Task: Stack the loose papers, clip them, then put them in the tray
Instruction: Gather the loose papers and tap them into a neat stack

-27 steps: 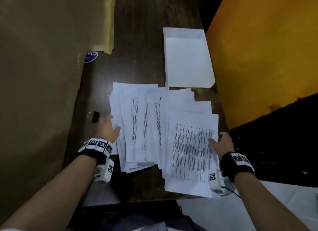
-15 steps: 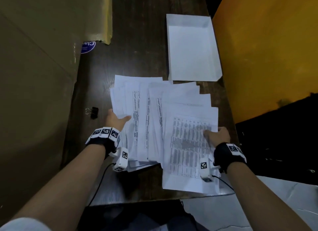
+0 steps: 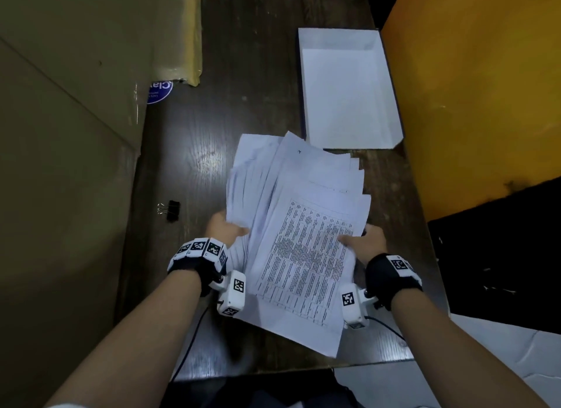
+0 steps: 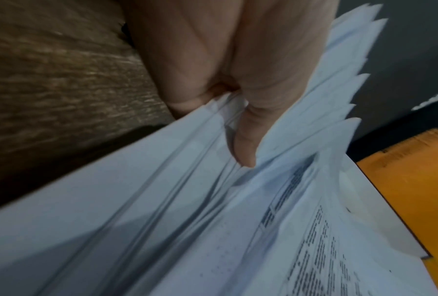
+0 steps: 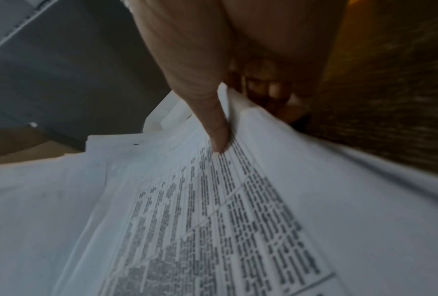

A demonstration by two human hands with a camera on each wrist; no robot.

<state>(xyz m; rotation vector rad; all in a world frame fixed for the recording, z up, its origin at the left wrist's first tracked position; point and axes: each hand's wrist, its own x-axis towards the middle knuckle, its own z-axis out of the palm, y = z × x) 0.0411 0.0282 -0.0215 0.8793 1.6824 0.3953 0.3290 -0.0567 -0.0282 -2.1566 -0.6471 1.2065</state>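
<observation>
A fanned bundle of printed white papers (image 3: 299,225) is gathered between my two hands above the dark wooden table (image 3: 212,152). My left hand (image 3: 226,228) grips the bundle's left edge, its thumb on top of the papers (image 4: 212,210). My right hand (image 3: 362,240) grips the right edge, thumb pressed on the printed top sheet of the papers (image 5: 238,200), fingers curled underneath. The sheets are uneven, with corners sticking out at the far end. A black binder clip (image 3: 172,210) lies on the table left of my left hand. The white tray (image 3: 346,88) sits beyond the papers, with nothing in it.
A large cardboard box (image 3: 69,134) with a blue sticker (image 3: 159,91) borders the table on the left. An orange panel (image 3: 473,88) stands along the right side, touching the tray. The table's near edge runs just below the papers.
Both hands have pushed inward, drawing the spread-out sheets into one narrower, overlapping bundle and lifting it off the table. The clip and tray have not moved.
</observation>
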